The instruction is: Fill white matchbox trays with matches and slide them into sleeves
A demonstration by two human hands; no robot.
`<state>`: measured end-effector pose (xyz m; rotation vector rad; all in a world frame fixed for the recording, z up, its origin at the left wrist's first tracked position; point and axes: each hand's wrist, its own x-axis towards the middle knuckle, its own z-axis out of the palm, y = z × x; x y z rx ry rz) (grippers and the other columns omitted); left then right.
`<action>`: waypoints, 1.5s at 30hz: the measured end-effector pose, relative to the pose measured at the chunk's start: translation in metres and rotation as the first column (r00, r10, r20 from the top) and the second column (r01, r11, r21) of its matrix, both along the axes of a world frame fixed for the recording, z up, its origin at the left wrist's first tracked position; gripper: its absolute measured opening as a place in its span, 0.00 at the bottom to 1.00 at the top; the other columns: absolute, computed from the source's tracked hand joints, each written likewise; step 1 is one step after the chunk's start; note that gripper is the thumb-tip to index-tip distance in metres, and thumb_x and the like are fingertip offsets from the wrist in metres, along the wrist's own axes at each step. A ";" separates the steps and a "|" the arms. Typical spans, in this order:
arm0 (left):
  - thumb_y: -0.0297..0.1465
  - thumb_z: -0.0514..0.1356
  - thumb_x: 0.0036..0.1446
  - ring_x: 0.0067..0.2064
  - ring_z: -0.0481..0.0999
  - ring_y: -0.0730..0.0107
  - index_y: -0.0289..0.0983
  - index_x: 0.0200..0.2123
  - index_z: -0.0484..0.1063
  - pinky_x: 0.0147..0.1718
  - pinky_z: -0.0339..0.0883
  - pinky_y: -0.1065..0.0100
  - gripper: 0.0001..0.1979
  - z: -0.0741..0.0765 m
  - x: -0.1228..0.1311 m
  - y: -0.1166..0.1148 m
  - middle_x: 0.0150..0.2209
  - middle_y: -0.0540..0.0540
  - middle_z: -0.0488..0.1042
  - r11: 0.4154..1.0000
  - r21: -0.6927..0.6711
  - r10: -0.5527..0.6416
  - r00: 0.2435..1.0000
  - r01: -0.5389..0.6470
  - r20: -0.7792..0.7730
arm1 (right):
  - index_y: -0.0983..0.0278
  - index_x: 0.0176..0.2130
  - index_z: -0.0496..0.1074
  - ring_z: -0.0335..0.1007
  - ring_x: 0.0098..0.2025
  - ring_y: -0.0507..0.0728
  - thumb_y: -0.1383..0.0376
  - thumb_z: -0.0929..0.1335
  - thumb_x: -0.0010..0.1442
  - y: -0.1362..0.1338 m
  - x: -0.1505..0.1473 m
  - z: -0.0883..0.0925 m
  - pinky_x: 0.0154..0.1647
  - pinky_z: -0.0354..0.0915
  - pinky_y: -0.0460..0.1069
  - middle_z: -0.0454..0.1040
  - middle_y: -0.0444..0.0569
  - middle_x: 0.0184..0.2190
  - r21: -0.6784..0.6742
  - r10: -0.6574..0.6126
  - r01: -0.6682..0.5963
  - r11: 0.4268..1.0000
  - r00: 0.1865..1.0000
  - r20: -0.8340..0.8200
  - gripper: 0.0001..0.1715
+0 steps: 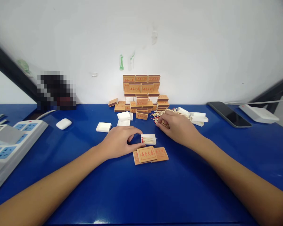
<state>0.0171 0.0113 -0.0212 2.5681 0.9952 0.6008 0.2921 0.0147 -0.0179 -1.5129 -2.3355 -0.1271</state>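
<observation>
Crosswise in long axis, white tray (152, 143), matches (149, 140), red heads (142, 140) leftward.

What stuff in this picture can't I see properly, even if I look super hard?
All in the head view:
- Matches at the right hand: its fingers hide part of the match pile, so what it pinches is unclear.
- Dark object on the left: blurred into squares.
- Power strip: cut off by the left edge.
- Stacked matchboxes: some partly hidden behind others.
</observation>
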 end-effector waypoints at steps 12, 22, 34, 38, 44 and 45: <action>0.47 0.67 0.62 0.27 0.70 0.72 0.41 0.49 0.81 0.27 0.56 0.69 0.19 0.000 0.000 0.001 0.25 0.54 0.70 1.000 -0.002 -0.008 1.000 0.008 0.001 | 0.60 0.32 0.70 0.66 0.31 0.56 0.60 0.68 0.67 -0.016 0.004 0.026 0.31 0.57 0.51 0.74 0.47 0.31 -0.294 0.012 -0.046 0.955 0.993 -0.116 0.11; 0.46 0.67 0.62 0.27 0.70 0.72 0.41 0.49 0.81 0.27 0.55 0.69 0.18 0.002 0.000 0.001 0.26 0.53 0.71 1.000 -0.014 -0.004 1.000 0.004 -0.006 | 0.60 0.29 0.65 0.64 0.30 0.55 0.60 0.66 0.70 -0.016 0.005 0.029 0.31 0.55 0.51 0.72 0.46 0.29 -0.317 0.017 -0.051 0.947 0.994 -0.108 0.17; 0.47 0.67 0.63 0.27 0.70 0.72 0.42 0.49 0.80 0.27 0.56 0.69 0.19 0.001 0.001 0.001 0.26 0.53 0.71 1.000 -0.010 -0.002 1.000 0.002 -0.007 | 0.61 0.35 0.71 0.71 0.36 0.58 0.62 0.66 0.71 -0.019 0.000 0.024 0.34 0.61 0.52 0.77 0.50 0.35 -0.357 0.056 -0.081 0.931 0.995 -0.081 0.11; 0.46 0.67 0.63 0.27 0.70 0.72 0.41 0.49 0.80 0.27 0.56 0.69 0.18 0.001 0.000 0.001 0.26 0.53 0.71 1.000 -0.008 -0.006 1.000 0.006 -0.006 | 0.61 0.37 0.70 0.73 0.39 0.59 0.62 0.64 0.72 -0.029 -0.012 0.031 0.38 0.64 0.52 0.77 0.51 0.38 -0.337 0.066 -0.108 0.935 0.989 -0.133 0.10; 0.45 0.66 0.63 0.28 0.70 0.72 0.41 0.48 0.80 0.27 0.56 0.69 0.17 0.002 0.001 0.002 0.27 0.53 0.71 1.000 -0.010 -0.014 1.000 0.014 -0.022 | 0.63 0.40 0.72 0.72 0.38 0.57 0.66 0.66 0.72 -0.040 -0.037 0.027 0.37 0.62 0.52 0.76 0.51 0.40 -0.321 0.103 -0.121 0.939 0.992 -0.072 0.07; 0.45 0.66 0.63 0.27 0.70 0.72 0.41 0.48 0.80 0.27 0.56 0.69 0.17 0.002 0.001 0.002 0.27 0.53 0.71 1.000 -0.009 -0.014 1.000 0.013 -0.025 | 0.63 0.40 0.73 0.72 0.37 0.57 0.66 0.66 0.71 -0.039 -0.038 0.026 0.37 0.62 0.51 0.76 0.51 0.40 -0.311 0.114 -0.133 0.941 0.990 -0.081 0.07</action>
